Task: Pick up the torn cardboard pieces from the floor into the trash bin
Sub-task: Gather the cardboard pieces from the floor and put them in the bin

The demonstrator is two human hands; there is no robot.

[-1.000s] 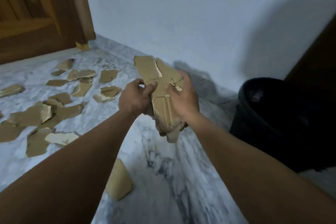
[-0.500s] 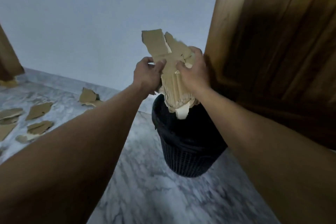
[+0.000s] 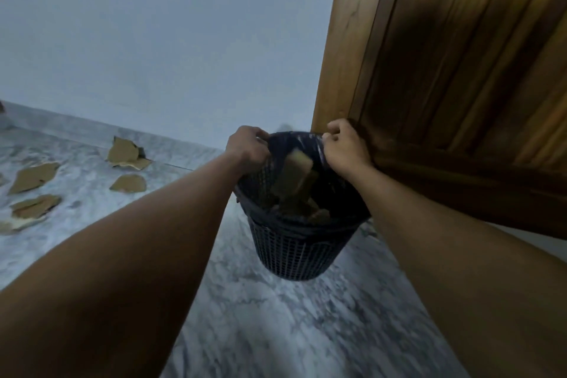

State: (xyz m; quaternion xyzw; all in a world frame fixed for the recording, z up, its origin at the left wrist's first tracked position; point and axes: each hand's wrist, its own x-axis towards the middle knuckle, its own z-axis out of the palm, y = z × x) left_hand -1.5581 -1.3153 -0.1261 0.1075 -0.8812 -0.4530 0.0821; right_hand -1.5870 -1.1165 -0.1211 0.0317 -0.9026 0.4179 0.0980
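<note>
A black mesh trash bin (image 3: 294,252) with a dark liner stands on the marble floor beside a wooden door. Both of my hands hover over its far rim, my left hand (image 3: 245,147) on the left side and my right hand (image 3: 345,149) on the right, fingers loosely curled and holding no cardboard. Blurred torn cardboard pieces (image 3: 294,173) are dropping into the bin between them, onto others lying inside. Several more torn pieces (image 3: 32,176) remain on the floor at the left, one (image 3: 122,152) near the wall.
A wooden door (image 3: 460,86) and its frame stand right behind the bin. A pale wall (image 3: 168,40) runs along the far side. Grey marble floor (image 3: 291,322) stretches in front of the bin.
I turned from the scattered pieces to the bin, carrying a stack of cardboard in both hands. Both hands have now let go and the stack is falling into the bin.
</note>
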